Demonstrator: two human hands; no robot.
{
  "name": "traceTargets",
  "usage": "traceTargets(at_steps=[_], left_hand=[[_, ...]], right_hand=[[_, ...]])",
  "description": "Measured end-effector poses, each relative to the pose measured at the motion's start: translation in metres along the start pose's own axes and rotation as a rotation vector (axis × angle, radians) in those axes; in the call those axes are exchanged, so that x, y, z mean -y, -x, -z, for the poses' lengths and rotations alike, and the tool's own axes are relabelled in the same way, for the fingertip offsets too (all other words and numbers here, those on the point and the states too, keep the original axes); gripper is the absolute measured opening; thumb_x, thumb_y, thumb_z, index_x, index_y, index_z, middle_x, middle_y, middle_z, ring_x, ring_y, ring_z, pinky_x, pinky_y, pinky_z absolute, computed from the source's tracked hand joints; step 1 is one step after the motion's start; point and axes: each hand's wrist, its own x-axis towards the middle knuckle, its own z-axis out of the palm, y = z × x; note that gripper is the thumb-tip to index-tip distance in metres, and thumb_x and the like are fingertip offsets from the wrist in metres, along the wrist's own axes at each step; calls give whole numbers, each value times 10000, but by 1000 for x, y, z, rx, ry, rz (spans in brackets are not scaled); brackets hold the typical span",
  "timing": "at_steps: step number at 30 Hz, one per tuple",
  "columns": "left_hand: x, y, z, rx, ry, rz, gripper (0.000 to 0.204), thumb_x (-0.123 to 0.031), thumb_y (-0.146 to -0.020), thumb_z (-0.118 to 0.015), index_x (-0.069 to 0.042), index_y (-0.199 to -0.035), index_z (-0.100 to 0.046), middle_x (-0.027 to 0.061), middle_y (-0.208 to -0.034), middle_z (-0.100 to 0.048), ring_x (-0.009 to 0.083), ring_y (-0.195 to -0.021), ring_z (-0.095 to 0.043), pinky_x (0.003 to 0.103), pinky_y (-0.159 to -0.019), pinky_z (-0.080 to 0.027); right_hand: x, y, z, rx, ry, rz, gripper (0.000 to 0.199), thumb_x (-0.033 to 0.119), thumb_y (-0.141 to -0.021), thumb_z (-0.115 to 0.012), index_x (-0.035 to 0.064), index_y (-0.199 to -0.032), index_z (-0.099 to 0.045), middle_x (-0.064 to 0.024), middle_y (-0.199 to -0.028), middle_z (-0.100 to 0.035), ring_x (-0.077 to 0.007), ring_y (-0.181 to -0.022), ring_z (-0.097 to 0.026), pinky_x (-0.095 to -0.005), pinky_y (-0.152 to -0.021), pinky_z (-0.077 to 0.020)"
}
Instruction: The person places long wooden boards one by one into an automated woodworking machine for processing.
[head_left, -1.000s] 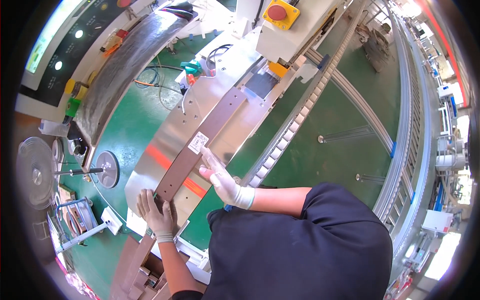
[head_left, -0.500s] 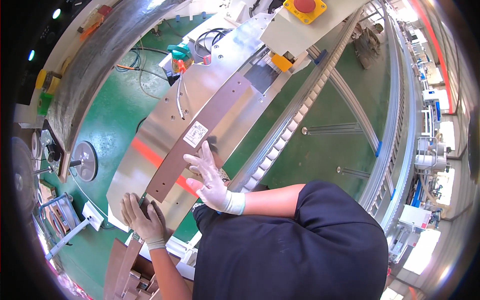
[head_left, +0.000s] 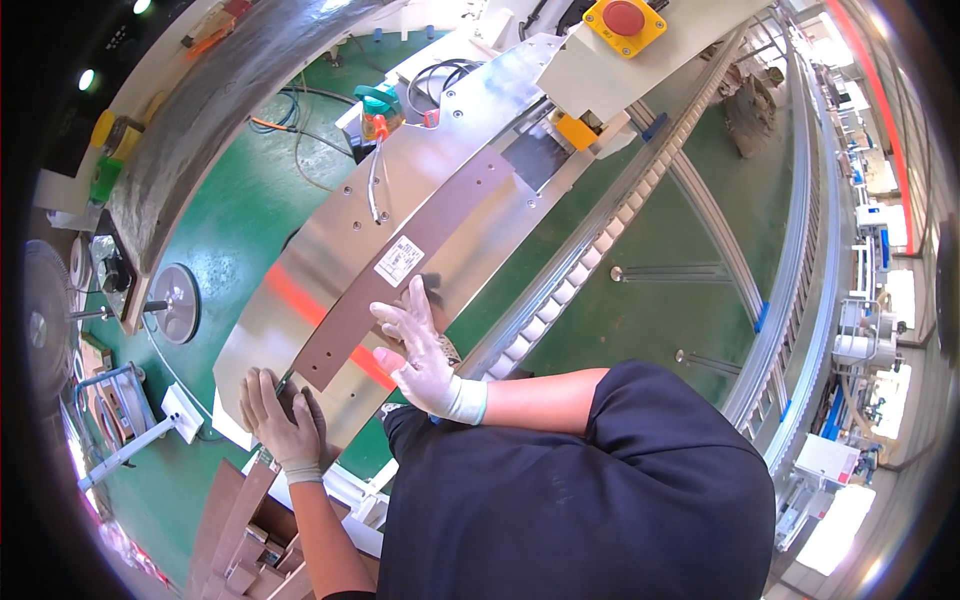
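Observation:
A long, slightly curved brown strip (head_left: 345, 320) with a white printed label (head_left: 399, 261) lies on a shiny metal plate (head_left: 250, 335). Small holes show at both of its ends. My left hand (head_left: 285, 425), in a pale work glove, rests at the strip's near-left end. Its fingers are stretched over the plate's corner and the thumb stands apart; whether they touch the strip I cannot tell. Gloved as well, my right hand (head_left: 425, 365) is beside the strip's right edge below the label, fingers spread, holding nothing.
A yellow box with a red push button (head_left: 622, 17) tops the machine at the far end. A cable with orange connector (head_left: 380, 130) lies on the plate. To the right runs a roller conveyor (head_left: 570, 285). Brown pieces (head_left: 240, 530) stand at lower left, below a black-wheeled trolley (head_left: 175, 305).
The whole view has shifted slightly. Both hands and the brown strip keep nearly the same places on the metal plate.

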Motion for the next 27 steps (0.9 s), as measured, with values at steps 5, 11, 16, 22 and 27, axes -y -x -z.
traceTargets(at_steps=[5,11,16,22,27], left_hand=[[-2,-7,14,-20,242,88,355,-169,-962,-657,-15,-1279,-696,238,-1427,-633,437,-1348,-566,498,-1157,-428],[-128,-42,121,355,308,-351,164,-234,-920,-738,-83,-858,-747,94,-911,-760,305,-927,-728,448,-922,-561],[-222,-42,173,443,173,-593,106,-187,-760,-692,-98,-730,-739,94,-784,-700,275,-839,-706,427,-855,-538],[-324,-16,243,35,192,-952,143,-198,-752,-708,-55,-741,-717,89,-736,-650,302,-839,-690,418,-859,-526],[-318,-22,232,65,276,-938,147,-203,-773,-698,-59,-800,-713,93,-784,-658,305,-863,-691,426,-875,-525]], right_hand=[[-26,5,-3,0,-51,62,572,-29,-975,-653,66,-1527,-539,-203,-1786,-30,-306,-1561,-369,-439,-1165,-471],[-4,0,19,51,-30,40,547,28,-1005,-635,78,-1541,-535,-214,-1785,-37,-290,-1527,-425,-444,-1153,-476],[-11,-1,18,76,-28,40,556,48,-1000,-652,85,-1543,-539,-188,-1796,-22,-273,-1553,-387,-424,-1150,-475],[-5,-3,31,85,42,127,743,-176,-910,-490,67,-1609,-421,-156,-1740,-219,-254,-1485,-459,-399,-1170,-467],[-23,-1,29,116,-39,169,850,-85,-1007,-560,101,-1716,-129,-133,-1645,-384,-268,-1441,-510,-411,-1170,-465]])
